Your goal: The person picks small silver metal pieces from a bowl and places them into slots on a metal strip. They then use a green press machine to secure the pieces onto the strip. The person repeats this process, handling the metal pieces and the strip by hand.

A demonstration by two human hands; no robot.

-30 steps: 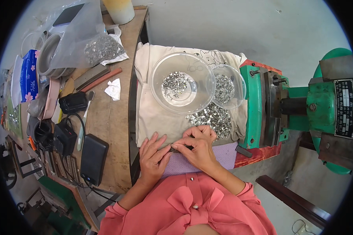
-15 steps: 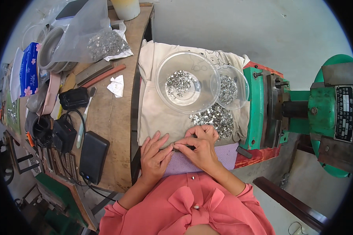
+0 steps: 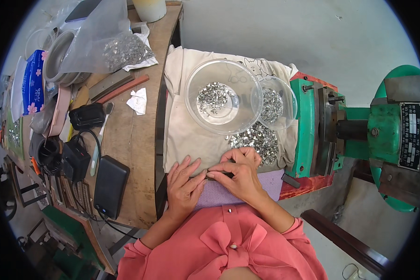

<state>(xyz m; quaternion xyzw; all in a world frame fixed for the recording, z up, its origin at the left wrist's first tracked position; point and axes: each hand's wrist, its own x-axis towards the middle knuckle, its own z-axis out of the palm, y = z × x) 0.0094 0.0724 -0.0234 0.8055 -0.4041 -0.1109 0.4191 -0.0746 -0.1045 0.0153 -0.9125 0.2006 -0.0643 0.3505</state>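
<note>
My left hand and my right hand meet at the near edge of a beige cloth. Thumb and forefinger of each are pinched together, tip to tip. Whatever lies between the fingertips is too small to name. Just beyond my right hand is a loose heap of small shiny metal pieces. Farther off, a large clear plastic bowl holds more such pieces on its bottom. A smaller clear bowl, partly overlapped by the large one, contains metal pieces too.
To the right stands a green machine vise. On the wooden table at left lie a black power bank, a toothbrush, cables, a red-brown bar and a plastic bag of metal pieces. A purple mat shows under the cloth.
Both hands stay in nearly the same place, fingertips still pinched together. The bowls and the heap look unchanged.
</note>
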